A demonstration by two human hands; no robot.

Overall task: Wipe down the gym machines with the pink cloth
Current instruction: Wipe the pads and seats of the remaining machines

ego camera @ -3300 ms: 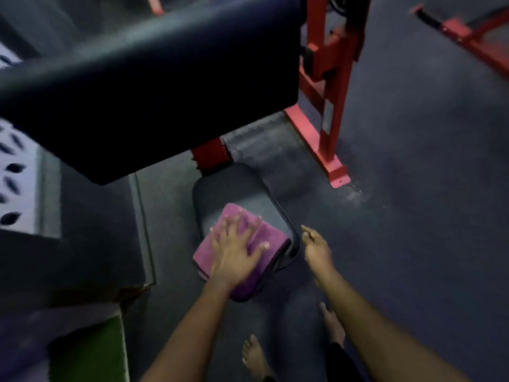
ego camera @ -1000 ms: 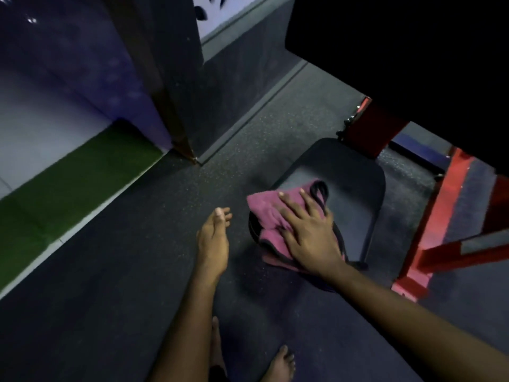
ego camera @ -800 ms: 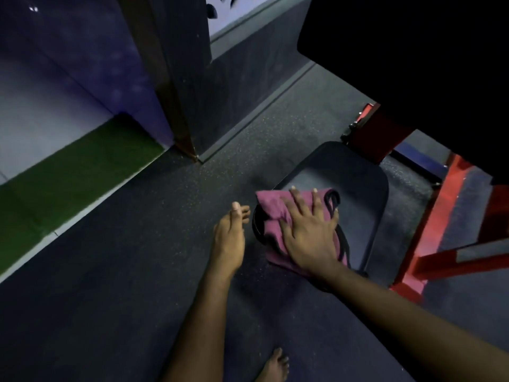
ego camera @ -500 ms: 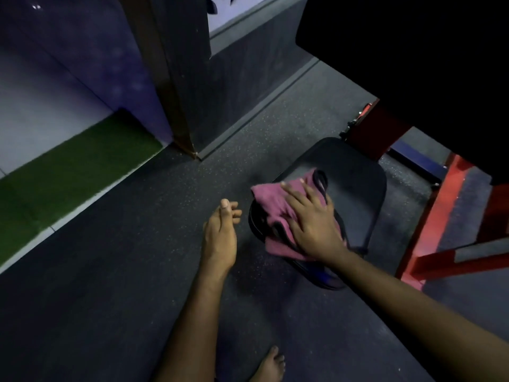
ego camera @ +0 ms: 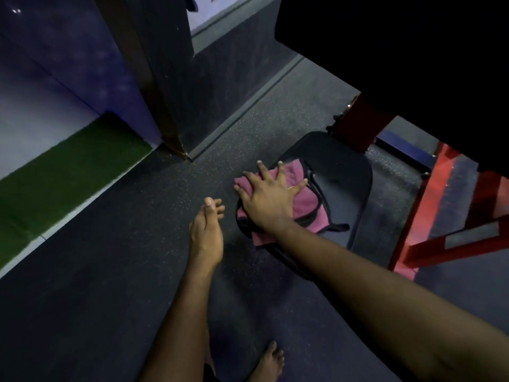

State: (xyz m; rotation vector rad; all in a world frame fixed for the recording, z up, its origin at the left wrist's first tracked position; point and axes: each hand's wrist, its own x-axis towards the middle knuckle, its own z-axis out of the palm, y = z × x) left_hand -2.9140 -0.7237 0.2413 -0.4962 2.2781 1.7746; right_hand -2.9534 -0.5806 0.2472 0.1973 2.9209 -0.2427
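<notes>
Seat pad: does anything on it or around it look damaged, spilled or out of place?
Nothing stands out. The pad shows no tear or spill, though the light is dim. The cloth lies bunched under the flat right hand and hangs over the pad's near edge, as wiping would leave it. The left hand holds nothing.

the left hand and right hand have bare arms; a bare foot shows behind the hands.

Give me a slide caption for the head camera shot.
Right hand presses pink cloth onto the black seat pad; left hand hangs free.
</notes>
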